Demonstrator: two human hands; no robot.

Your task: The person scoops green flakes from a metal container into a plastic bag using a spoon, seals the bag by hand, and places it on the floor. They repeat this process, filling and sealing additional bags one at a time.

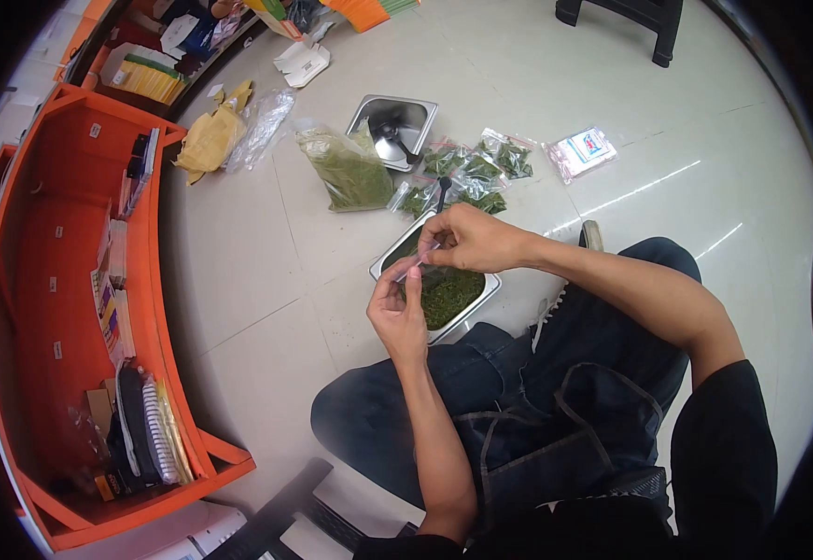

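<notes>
Above a metal tray of chopped green herbs, both hands meet at a small clear plastic bag with a pinkish top edge. My left hand pinches its near side between thumb and fingers. My right hand pinches the other end. A black spoon handle rises at the tray's far end, just past my right hand. Several small filled bags of green herbs lie beyond the tray. A large clear bag of green material stands to their left.
An empty-looking metal pan with a black utensil sits farther back. A pack of bags lies right. Yellow paper and clear plastic lie left, beside an orange shelf. A black stool stands at the back right.
</notes>
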